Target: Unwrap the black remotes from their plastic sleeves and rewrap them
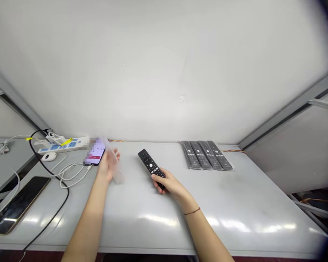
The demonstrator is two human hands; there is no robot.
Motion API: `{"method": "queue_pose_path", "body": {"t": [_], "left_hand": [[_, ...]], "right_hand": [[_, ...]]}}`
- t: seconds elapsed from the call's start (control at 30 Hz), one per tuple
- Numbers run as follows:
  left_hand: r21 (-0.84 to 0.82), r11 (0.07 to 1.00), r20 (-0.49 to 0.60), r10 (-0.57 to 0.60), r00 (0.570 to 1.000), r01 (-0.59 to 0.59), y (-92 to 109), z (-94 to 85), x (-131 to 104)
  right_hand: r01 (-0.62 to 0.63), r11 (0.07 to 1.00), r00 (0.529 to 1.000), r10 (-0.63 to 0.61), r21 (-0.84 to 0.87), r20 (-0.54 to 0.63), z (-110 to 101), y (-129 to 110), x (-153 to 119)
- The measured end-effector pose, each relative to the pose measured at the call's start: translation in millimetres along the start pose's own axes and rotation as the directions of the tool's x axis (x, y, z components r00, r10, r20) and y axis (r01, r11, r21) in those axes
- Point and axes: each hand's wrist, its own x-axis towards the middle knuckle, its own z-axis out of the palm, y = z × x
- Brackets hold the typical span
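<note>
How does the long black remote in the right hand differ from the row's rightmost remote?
The long black remote is bare, but the rightmost dark, slim remote wears a translucent sleeve. The black remote is in the right hand; the rightmost remote lies on the grey table. Both have buttons.

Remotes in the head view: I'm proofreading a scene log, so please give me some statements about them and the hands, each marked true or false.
1. The right hand holds a black remote. True.
2. The left hand holds a second remote. False: it holds a translucent sleeve, blurred.
3. Four wrapped remotes lie side by side. True.
4. The thin band is on the left wrist. False: it is on the right wrist.
</note>
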Motion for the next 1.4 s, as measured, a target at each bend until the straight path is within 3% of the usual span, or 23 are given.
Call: {"method": "queue_pose_path", "body": {"t": [0.1,0.23,0.3,0.37,0.43,0.47,0.57,0.63,0.97,1.13,1.4], "left_hand": [[0.119,0.992,0.027,-0.055,0.998,0.051,-11,5.4,-6],[0.419,0.899,0.100,0.095,0.990,-0.129,-20,4.8,-8],[0.594,0.745,0.173,0.251,0.952,-0.304,-22,2.3,-9],[0.690,0.570,0.252,0.390,0.886,-0.447,-24,0.6,-11],[0.767,0.332,0.388,0.442,0.809,-0.549,-30,1.2,-13],[0.798,0.214,0.452,0.407,0.794,-0.564,-34,2.4,-15],[0.842,-0.079,0.537,0.212,0.816,-0.534,-47,7.7,-16],[0.843,-0.167,0.533,0.135,0.835,-0.511,-53,10.8,-13],[0.814,-0.331,0.518,0.040,0.855,-0.478,-32,14.8,20],[0.812,-0.319,0.539,0.091,0.837,-0.488,-35,14.8,22],[0.832,-0.301,0.520,0.124,0.845,-0.467,-36,16.6,24]], "right_hand": [[0.012,1.000,1.000,-0.011,0.018,-0.024,-3,1,1],[0.013,1.000,1.000,-0.013,0.019,-0.021,-3,1,1],[0.007,1.000,1.000,-0.006,0.016,-0.022,-2,0,0],[0.000,1.000,1.000,0.000,0.016,-0.026,-1,0,0],[-0.002,1.000,1.000,0.003,0.019,-0.030,-1,-1,0],[0.000,1.000,1.000,0.001,0.022,-0.031,-1,-1,0],[0.000,1.000,0.999,0.001,0.028,-0.032,-1,0,1],[-0.005,1.000,0.999,0.006,0.027,-0.038,-1,0,2],[-0.011,0.998,0.999,0.014,0.066,-0.045,-2,1,6],[-0.007,0.998,0.999,0.010,0.064,-0.048,-2,2,6],[-0.013,0.997,0.998,0.017,0.073,-0.061,-1,2,5]]}}
